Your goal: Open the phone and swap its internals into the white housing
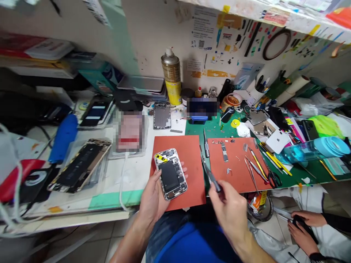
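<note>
My left hand [154, 195] is closed round the edges of an opened phone [170, 174], its inside facing up. A black battery, metal parts and a yellow sticker show in its frame. Pinched in my right hand [231, 208] is a pair of dark tweezers [210, 172], pointing away from me, the tips a little right of the phone. Below the phone lies an orange mat [192, 153]. To the right, a second orange mat [236, 175] carries a narrow circuit board [225, 151] and several small parts. A screwdriver [206, 142] lies between the mats.
Scissors [274, 179] and several pens and tweezers lie right of the mats, near a blue bottle [315, 149]. A spray can [172, 76] stands at the back. Another opened phone [80, 166] is at left. Another person's hands [305, 226] hold something dark at lower right.
</note>
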`<move>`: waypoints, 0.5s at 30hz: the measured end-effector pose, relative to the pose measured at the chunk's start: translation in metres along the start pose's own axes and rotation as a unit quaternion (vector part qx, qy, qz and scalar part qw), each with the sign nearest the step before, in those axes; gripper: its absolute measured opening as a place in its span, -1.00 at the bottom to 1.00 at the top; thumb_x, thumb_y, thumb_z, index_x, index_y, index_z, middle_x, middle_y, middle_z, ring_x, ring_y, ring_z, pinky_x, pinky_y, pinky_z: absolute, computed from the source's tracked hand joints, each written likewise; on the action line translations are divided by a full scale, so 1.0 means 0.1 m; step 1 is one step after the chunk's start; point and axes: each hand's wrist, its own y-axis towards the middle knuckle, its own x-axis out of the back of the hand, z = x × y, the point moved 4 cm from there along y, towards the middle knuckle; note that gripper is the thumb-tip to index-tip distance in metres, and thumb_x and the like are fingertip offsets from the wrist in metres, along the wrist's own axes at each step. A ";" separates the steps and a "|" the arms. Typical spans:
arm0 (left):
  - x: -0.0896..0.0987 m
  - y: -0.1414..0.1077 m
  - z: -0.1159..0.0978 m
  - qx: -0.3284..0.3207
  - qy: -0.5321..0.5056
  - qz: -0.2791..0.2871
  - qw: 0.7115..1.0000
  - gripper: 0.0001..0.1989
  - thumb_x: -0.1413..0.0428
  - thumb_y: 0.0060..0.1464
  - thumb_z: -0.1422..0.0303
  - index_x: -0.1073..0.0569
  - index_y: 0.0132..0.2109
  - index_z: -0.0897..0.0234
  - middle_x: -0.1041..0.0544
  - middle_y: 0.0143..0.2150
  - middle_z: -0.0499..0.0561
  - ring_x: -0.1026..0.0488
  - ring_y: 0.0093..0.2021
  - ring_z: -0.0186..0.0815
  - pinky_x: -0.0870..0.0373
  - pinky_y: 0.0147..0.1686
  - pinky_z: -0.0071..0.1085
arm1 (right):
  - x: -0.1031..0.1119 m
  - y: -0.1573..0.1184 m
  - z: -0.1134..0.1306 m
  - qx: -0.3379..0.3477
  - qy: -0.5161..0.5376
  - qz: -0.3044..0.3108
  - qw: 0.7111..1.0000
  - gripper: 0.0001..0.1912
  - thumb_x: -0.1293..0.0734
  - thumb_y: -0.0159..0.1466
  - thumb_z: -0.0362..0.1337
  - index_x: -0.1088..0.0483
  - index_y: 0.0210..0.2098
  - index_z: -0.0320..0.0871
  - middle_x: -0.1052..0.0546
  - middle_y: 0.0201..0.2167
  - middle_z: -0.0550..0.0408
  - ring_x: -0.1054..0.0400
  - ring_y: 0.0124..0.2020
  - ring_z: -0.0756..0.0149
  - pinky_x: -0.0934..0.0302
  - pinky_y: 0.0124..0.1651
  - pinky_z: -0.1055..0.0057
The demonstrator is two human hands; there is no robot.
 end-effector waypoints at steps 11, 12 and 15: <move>0.05 -0.01 0.06 -0.049 0.061 0.042 0.996 -0.32 -0.38 0.14 0.41 -0.42 0.37 0.15 -0.56 0.36 0.29 -0.59 0.28 0.19 -0.52 0.28 0.13 | 0.13 0.04 0.04 -0.005 0.198 -0.042 0.979 -0.77 -0.47 0.43 -0.24 -0.51 0.07 -0.08 -0.75 -0.15 0.02 -0.71 -0.32 0.20 -0.64 -0.22 0.37; 0.06 -0.01 0.07 -0.052 0.066 0.044 0.995 -0.34 -0.39 0.15 0.41 -0.43 0.36 0.14 -0.55 0.37 0.28 -0.59 0.28 0.19 -0.54 0.27 0.12 | 0.05 0.05 0.05 0.003 0.187 -0.012 0.982 -0.76 -0.47 0.43 -0.24 -0.50 0.06 -0.07 -0.75 -0.17 0.03 -0.71 -0.30 0.21 -0.64 -0.20 0.38; 0.07 0.00 0.09 -0.054 0.079 0.049 0.994 -0.36 -0.39 0.18 0.38 -0.42 0.35 0.12 -0.56 0.35 0.29 -0.62 0.24 0.17 -0.59 0.20 0.07 | -0.04 0.06 0.06 -0.005 0.216 -0.008 0.976 -0.70 -0.49 0.42 -0.27 -0.43 0.09 -0.08 -0.74 -0.12 -0.01 -0.72 -0.23 0.18 -0.67 -0.10 0.33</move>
